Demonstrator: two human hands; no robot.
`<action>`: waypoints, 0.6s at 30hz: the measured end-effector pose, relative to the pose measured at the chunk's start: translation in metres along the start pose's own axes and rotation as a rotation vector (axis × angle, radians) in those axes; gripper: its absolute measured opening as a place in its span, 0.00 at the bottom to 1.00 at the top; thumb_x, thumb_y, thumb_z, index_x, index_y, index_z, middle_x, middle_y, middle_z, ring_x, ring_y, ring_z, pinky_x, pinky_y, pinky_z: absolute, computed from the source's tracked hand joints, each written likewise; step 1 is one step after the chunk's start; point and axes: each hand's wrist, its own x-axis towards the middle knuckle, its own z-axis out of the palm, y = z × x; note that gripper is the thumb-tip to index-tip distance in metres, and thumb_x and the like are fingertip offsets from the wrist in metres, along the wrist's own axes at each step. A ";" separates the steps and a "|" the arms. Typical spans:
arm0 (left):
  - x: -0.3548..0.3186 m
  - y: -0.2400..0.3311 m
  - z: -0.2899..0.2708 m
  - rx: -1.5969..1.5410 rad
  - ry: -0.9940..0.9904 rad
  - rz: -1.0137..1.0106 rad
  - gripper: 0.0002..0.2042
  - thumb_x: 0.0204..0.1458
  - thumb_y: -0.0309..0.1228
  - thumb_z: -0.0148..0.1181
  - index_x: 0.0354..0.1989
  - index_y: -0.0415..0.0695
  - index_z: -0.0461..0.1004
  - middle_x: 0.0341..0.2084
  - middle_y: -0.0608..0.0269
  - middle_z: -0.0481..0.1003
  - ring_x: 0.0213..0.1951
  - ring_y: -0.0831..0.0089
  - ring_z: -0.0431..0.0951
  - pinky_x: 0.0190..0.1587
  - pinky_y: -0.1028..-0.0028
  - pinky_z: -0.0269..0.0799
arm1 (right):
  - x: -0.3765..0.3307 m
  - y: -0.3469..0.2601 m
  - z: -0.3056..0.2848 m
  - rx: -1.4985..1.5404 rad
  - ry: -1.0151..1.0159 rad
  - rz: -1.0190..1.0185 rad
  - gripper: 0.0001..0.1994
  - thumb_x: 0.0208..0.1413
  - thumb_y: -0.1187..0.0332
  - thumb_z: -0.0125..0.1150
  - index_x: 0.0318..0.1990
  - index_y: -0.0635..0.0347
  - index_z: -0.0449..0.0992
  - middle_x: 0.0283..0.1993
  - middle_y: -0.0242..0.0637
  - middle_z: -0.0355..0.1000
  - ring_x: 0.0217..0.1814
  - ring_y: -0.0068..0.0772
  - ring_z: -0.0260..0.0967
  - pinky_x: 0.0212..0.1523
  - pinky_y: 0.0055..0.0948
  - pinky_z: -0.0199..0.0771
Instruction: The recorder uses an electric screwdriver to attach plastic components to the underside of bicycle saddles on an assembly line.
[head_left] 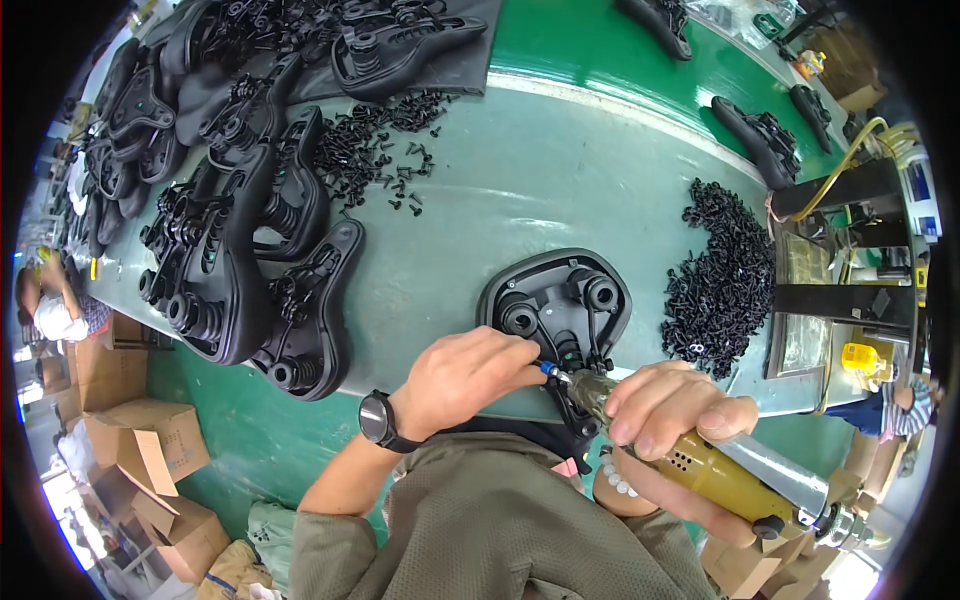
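left hand (pixel 468 378) back upward, fingertips pinched, right hand (pixel 668 412) close beside it, curled in a grip

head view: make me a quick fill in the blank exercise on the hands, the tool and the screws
The right hand holds a power tool with a mostly ____ body.
The left hand is near the tool's tip, beside a small ____ piece.
The watch is on the ____ wrist.
The larger heap of black screws lies to the ____ of the black moulded part.

Missing words: yellow; blue; left; right.
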 end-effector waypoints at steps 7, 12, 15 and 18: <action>0.008 0.006 0.000 0.043 -0.009 0.178 0.18 0.42 0.30 0.69 0.39 0.40 0.69 0.30 0.63 0.76 0.28 0.68 0.76 0.27 0.72 0.75 | -0.011 0.010 0.000 0.045 -0.015 0.061 0.47 0.43 0.23 0.50 0.50 0.63 0.65 0.27 0.38 0.72 0.24 0.37 0.73 0.27 0.37 0.77; 0.009 0.006 -0.002 0.059 -0.059 0.180 0.18 0.43 0.31 0.69 0.39 0.41 0.67 0.28 0.64 0.74 0.25 0.68 0.73 0.24 0.71 0.72 | -0.012 0.012 0.000 -0.013 -0.033 0.062 0.48 0.42 0.21 0.48 0.49 0.64 0.65 0.26 0.38 0.72 0.24 0.37 0.72 0.27 0.37 0.77; 0.007 0.001 0.000 0.027 -0.083 0.163 0.20 0.43 0.32 0.69 0.41 0.40 0.67 0.27 0.64 0.73 0.24 0.67 0.72 0.23 0.70 0.71 | -0.013 0.011 0.000 0.005 -0.053 0.077 0.48 0.42 0.21 0.48 0.49 0.64 0.64 0.27 0.39 0.71 0.25 0.37 0.72 0.28 0.38 0.76; 0.008 0.002 0.002 -0.072 -0.090 0.061 0.26 0.40 0.38 0.72 0.44 0.38 0.67 0.30 0.62 0.73 0.27 0.64 0.72 0.27 0.67 0.72 | -0.015 0.007 -0.002 0.027 0.048 0.138 0.49 0.42 0.21 0.48 0.50 0.64 0.64 0.28 0.39 0.70 0.26 0.37 0.71 0.30 0.39 0.75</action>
